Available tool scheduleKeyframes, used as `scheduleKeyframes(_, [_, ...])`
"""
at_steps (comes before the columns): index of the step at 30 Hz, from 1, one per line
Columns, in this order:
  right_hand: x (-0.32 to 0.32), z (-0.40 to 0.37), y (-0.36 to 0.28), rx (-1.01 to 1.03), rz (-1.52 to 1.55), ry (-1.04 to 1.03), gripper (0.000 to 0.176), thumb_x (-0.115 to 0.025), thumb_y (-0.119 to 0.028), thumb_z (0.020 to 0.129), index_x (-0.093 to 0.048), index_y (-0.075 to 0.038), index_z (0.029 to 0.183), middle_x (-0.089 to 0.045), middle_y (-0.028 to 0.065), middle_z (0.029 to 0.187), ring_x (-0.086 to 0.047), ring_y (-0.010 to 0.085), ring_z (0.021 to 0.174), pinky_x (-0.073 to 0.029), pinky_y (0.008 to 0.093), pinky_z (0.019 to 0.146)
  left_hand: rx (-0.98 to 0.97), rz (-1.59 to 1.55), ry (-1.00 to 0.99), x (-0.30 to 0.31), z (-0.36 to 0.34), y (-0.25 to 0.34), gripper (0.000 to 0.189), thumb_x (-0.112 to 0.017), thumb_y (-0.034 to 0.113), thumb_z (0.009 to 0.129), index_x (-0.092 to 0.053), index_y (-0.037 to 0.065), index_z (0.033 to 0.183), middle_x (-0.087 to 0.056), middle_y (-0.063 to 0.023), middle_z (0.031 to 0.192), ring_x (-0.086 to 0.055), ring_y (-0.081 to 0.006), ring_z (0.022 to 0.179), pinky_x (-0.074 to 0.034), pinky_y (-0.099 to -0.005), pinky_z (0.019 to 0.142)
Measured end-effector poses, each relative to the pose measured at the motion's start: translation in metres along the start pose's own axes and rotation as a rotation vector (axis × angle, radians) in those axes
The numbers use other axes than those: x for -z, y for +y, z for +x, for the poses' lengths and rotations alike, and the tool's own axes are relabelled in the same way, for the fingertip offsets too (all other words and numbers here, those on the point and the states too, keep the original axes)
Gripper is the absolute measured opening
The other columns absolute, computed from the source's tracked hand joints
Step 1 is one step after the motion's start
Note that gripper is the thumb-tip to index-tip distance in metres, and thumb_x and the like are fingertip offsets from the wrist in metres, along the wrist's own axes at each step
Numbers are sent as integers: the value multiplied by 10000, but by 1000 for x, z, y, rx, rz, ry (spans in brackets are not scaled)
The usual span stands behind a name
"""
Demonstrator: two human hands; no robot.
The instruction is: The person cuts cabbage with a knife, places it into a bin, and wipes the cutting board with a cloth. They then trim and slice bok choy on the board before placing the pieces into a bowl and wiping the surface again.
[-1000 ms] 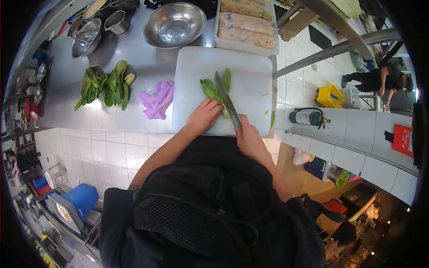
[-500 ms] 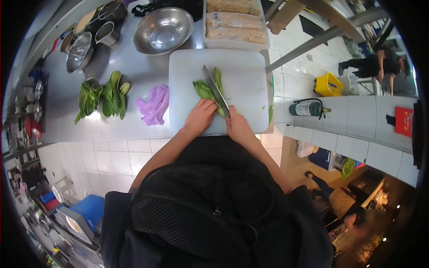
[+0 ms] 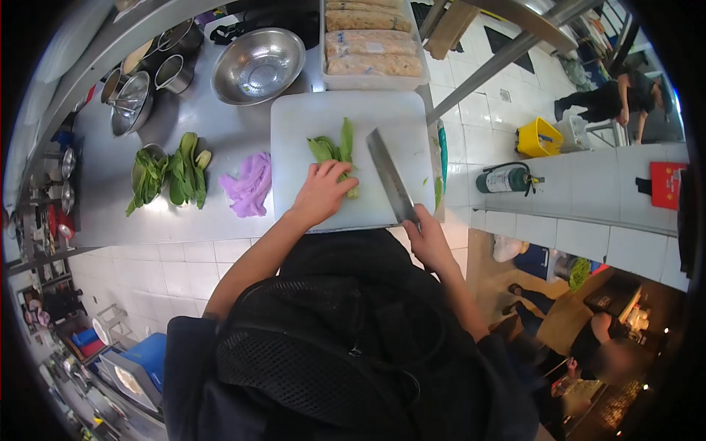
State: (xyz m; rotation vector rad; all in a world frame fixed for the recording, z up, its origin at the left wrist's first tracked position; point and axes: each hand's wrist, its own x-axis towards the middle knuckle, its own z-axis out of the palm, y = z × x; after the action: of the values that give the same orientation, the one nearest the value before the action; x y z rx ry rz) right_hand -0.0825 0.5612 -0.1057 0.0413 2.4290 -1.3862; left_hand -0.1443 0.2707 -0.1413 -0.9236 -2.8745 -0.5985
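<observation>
Green bok choy (image 3: 332,151) lies pressed under the left hand (image 3: 321,192), right hand (image 3: 426,239) gripping a knife (image 3: 390,176) alongside.

The left hand (image 3: 321,192) covers part of the greens (image 3: 334,147) and the right hand (image 3: 429,241) hides the knife (image 3: 388,175) handle.

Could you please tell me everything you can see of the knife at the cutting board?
The knife is a broad, rectangular, grey metal cleaver blade; its handle is hidden in the right hand. It is held slanted over the white cutting board, tip away from the person, apart from the leafy greens under the left hand.
</observation>
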Motion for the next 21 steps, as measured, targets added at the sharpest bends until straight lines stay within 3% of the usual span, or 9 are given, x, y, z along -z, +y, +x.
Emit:
scheduleKeyframes(3, [-3,-11,0,118,-103,-95,208,-608,-113,1007,-530,-3,1165,-597,165,807,-625,258,724,-495,393,669,38,-54,36,2,-9,-1,415,-675,17,792,-671,182,1173,-551,-59,1325,-495,-292,1273,-393,-466,1001])
scheduleKeyframes(5, [-10,-11,-5,83,-39,-130,225,-606,-121,994,-512,5,1155,-630,286,870,-600,498,826,-484,501,746,66,-61,49,2,-12,-3,411,-679,17,794,-672,180,1171,-553,-54,1325,-495,-291,1275,-392,-467,1001])
scheduleKeyframes(6, [-12,-9,-4,89,-41,-135,225,-606,-121,994,-512,5,1155,-630,286,870,-600,498,826,-484,501,746,77,-75,49,-1,-13,-4,409,-679,14,794,-671,178,1169,-555,-53,1326,-495,-292,1274,-392,-468,999])
scheduleKeyframes(9, [-15,-3,-4,175,-16,-155,224,-611,-134,998,-516,-9,1158,-602,235,789,-610,396,714,-493,471,676,93,-89,56,-6,-18,-5,409,-680,14,792,-670,178,1166,-559,-54,1323,-495,-292,1276,-388,-469,1001])
scheduleKeyframes(11, [-11,-1,-14,-237,127,-297,235,-612,-144,1004,-523,-10,1175,-585,150,742,-602,258,627,-497,408,590,95,-90,61,-4,-22,-8,409,-681,17,789,-670,178,1165,-561,-56,1318,-494,-292,1279,-385,-469,1005])
scheduleKeyframes(14, [-7,-4,-2,-351,249,-143,264,-614,-146,1008,-535,-19,1225,-559,70,709,-556,157,546,-468,353,494,161,-167,148,11,-25,-9,427,-662,-15,777,-667,157,1168,-582,-78,1315,-496,-326,1281,-400,-478,1027])
scheduleKeyframes(17, [5,-2,23,-250,111,143,330,-594,-167,1018,-529,-30,1311,-518,32,641,-502,128,452,-419,314,394,259,-310,500,57,-37,-22,387,-654,-41,820,-647,101,1180,-632,-97,1293,-564,-302,1230,-443,-437,1040])
scheduleKeyframes(19, [19,4,44,-319,82,267,352,-586,-181,1019,-520,-9,1319,-541,31,652,-525,126,467,-449,318,402,445,-753,726,101,-53,-33,321,-665,-29,877,-624,51,1185,-672,-111,1266,-619,-250,1157,-475,-371,1023])
scheduleKeyframes(21, [30,12,64,-300,82,384,390,-569,-169,1019,-484,-4,1363,-527,30,663,-519,124,468,-451,311,402,417,-534,948,149,-79,-72,307,-672,16,912,-615,26,1214,-688,-108,1215,-629,-201,1103,-479,-336,994])
